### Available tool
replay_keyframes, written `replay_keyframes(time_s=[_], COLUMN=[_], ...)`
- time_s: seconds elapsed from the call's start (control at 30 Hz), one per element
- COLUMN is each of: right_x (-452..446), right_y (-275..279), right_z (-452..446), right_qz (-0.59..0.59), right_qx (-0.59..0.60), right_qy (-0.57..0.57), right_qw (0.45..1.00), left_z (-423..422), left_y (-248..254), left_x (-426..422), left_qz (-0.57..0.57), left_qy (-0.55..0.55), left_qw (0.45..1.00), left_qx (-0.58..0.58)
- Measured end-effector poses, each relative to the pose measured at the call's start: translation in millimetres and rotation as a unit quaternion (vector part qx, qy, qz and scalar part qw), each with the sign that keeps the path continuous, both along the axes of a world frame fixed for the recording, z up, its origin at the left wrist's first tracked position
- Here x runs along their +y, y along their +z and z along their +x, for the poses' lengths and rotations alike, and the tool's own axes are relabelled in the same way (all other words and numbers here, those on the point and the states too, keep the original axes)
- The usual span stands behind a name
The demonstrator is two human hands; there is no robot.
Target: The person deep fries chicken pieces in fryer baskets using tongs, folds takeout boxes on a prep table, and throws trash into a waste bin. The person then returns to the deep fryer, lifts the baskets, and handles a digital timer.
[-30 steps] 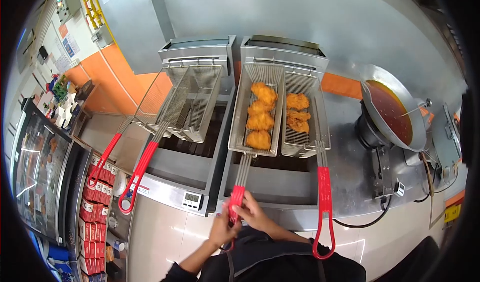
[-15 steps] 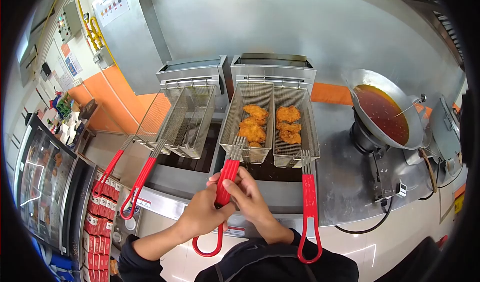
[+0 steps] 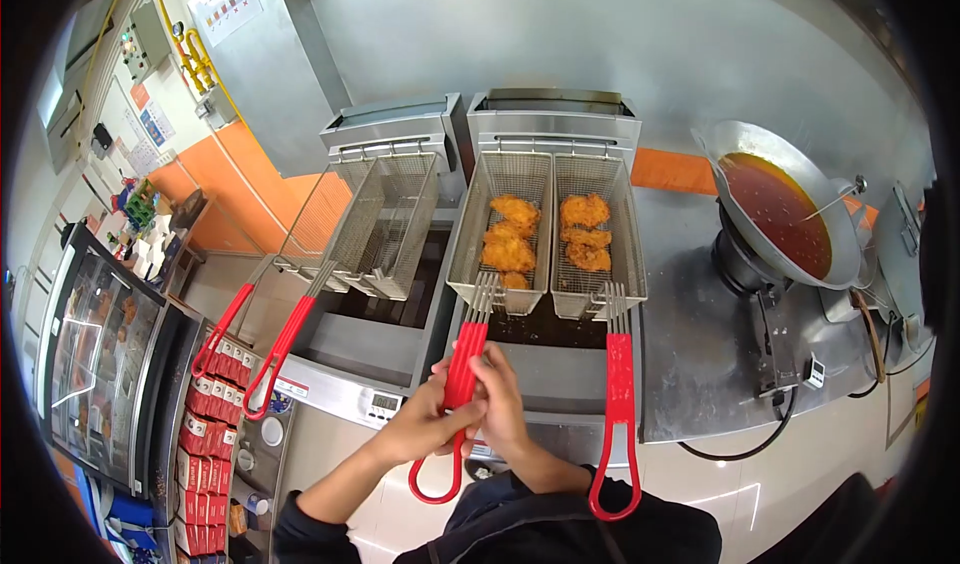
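Both hands are at the red handle (image 3: 465, 364) of a wire basket (image 3: 465, 229) holding several golden fried pieces (image 3: 510, 234). My left hand (image 3: 432, 416) is wrapped round the handle from the left. My right hand (image 3: 498, 399) closes on it from the right, its fingers partly hidden. Beside it hangs a second basket (image 3: 625, 234) with fried pieces (image 3: 585, 232) in it, and its red handle (image 3: 619, 394) is untouched. Both baskets hang from the fryer's back rail, above dark oil (image 3: 540, 332).
Wire baskets (image 3: 385, 219) with red handles hang over the left fryer. On the right, a large wok (image 3: 845, 254) of reddish-orange liquid holds a ladle (image 3: 840, 198). A small timer (image 3: 815, 372) is near it. Red boxes (image 3: 205, 474) and a glass display case (image 3: 100, 364) are at left.
The held basket first jutted forward and tilted toward me; it now hangs level with its neighbour. Its fried pieces have shifted, and my hands have moved up the handle. The view has shifted slightly.
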State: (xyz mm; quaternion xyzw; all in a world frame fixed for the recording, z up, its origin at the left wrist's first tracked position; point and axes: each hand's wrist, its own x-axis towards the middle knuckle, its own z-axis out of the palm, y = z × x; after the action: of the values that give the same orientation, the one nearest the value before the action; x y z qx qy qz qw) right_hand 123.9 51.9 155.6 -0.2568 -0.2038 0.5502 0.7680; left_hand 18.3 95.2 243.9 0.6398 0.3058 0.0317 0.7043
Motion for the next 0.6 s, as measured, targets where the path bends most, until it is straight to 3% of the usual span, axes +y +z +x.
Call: replay_keyframes(time_s=[0.03,0.2,0.3,0.4,0.43,0.5,0.57,0.6], right_x=[-2.8,-21.6,-31.4,-32.0,-30.4,-20.7,-2.0,9.5], right_y=[-6.2,-33.0,-76.6,-128.1,-139.2,-140.5,-149.3,-155.2], right_z=[-1.4,-12.6,-31.8,-71.5,-87.6,-117.9,-138.9,-147.2], right_qz=[0.009,-0.040,-0.189,-0.257,-0.263,-0.272,-0.282,-0.282], right_qx=[-0.033,-0.072,-0.107,-0.144,-0.115,-0.168,-0.280,-0.279], right_qy=[-0.025,-0.054,-0.040,-0.005,0.015,0.024,0.023,0.021], right_qw=[0.999,0.995,0.975,0.955,0.958,0.947,0.917,0.918], left_z=[-6.3,-28.1,-82.4,-153.4,-174.2,-212.2,-222.6,-219.4], left_y=[-6.2,-25.5,-52.1,-110.0,-144.9,-220.1,-254.2,-263.0], left_x=[2.8,3.5,13.2,31.2,37.8,53.6,70.2,74.7], left_qz=[-0.106,-0.112,0.058,0.107,0.105,0.231,0.256,0.281], left_qy=[0.009,-0.032,0.027,0.291,0.300,0.453,0.409,0.390], left_qw=[0.992,0.984,0.983,0.948,0.946,0.860,0.876,0.877], left_qx=[-0.071,-0.138,-0.173,-0.075,-0.068,0.053,0.014,-0.002])
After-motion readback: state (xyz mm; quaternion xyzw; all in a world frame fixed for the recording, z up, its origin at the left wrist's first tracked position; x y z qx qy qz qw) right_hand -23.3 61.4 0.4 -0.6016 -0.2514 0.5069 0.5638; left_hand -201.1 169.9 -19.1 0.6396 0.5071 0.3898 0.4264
